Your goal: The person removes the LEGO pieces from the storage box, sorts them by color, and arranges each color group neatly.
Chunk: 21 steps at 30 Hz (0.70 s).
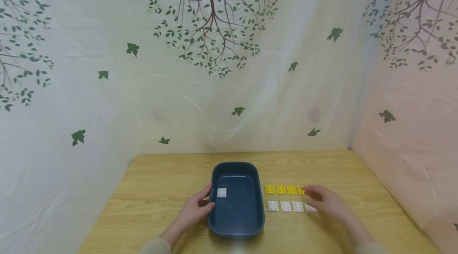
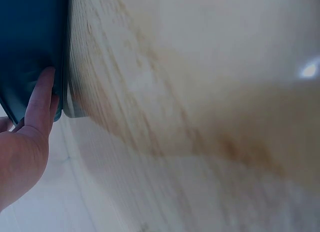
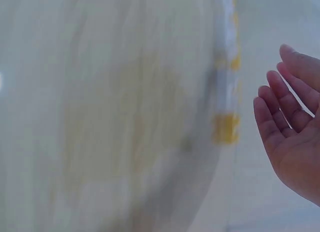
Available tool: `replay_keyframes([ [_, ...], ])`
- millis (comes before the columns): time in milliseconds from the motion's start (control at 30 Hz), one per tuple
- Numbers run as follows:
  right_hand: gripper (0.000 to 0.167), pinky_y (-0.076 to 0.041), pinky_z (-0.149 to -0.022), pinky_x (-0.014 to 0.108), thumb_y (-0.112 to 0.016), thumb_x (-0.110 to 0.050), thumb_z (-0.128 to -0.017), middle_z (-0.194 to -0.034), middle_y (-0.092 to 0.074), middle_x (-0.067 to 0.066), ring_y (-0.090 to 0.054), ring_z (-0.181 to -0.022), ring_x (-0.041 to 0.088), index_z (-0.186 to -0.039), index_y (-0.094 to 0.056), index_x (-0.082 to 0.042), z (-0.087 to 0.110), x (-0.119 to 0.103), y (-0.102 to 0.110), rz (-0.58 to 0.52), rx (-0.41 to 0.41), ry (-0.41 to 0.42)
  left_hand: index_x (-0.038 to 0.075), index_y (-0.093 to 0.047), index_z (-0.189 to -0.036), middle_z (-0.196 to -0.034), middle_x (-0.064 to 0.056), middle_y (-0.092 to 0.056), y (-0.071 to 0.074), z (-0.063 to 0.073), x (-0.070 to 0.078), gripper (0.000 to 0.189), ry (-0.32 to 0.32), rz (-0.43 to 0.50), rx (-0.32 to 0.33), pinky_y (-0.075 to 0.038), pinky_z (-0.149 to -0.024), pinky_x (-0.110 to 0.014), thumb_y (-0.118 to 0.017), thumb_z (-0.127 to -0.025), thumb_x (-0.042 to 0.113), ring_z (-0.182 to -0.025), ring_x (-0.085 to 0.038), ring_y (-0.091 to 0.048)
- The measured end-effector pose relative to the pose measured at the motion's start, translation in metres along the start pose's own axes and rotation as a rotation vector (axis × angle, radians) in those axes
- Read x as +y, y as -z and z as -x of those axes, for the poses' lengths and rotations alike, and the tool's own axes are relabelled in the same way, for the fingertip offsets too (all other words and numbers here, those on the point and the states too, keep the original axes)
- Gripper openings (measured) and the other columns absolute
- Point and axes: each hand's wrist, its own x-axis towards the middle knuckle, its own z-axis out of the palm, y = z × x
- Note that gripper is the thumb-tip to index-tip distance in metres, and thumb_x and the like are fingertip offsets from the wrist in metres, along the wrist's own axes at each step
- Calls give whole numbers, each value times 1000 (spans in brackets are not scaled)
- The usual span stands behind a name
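My left hand holds a dark blue rectangular tray by its left side, the thumb at the rim. In the left wrist view its fingers lie along the tray's outer wall. One white toy brick sits inside the tray, near the left wall. Above the right end of two brick rows hovers my right hand, partly covering the last yellow brick and the last white brick. The right wrist view shows its fingers loosely bent and holding nothing.
Several yellow bricks form a row right of the tray, with several white bricks in a row nearer me. All lie on a wooden table. A pale curtain printed with trees and birds surrounds the table at the back and sides.
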Motion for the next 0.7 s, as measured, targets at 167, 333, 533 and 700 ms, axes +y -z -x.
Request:
replay_keyframes([
  [167,40,-53,-93,39,-73,-13,-89,-120,-66,17,-62,-109,30,-126,-64,-1,-18,-36,-17,-105,-62,45,8,-35,-154,-152,-26,-36,1,1,1,67,7,13,0,-55,-92,-44,-66,-95,15,-117,-41,-59],
  [333,41,-54,-91,38,-72,-10,-90,-117,-66,18,-62,-105,31,-128,-61,2,-39,-67,-40,-168,-93,159,6,-35,-153,-151,-27,-37,1,0,0,66,-10,7,2,-55,-91,-43,-66,-95,14,-116,-42,-60],
  [533,44,-54,-92,46,-72,-11,-91,-118,-67,18,-62,-106,32,-131,-59,2,-60,-98,-70,-219,-129,240,4,-35,-153,-150,-28,-37,0,-1,-1,66,-26,8,1,-55,-91,-42,-65,-95,13,-115,-42,-61],
  [700,45,-55,-91,43,-72,-12,-91,-120,-66,18,-62,-107,32,-133,-58,-1,-74,-119,-92,-223,-175,245,4,-34,-153,-149,-30,-38,1,-2,-2,66,-16,9,-7,-55,-91,-42,-64,-96,13,-116,-43,-59],
])
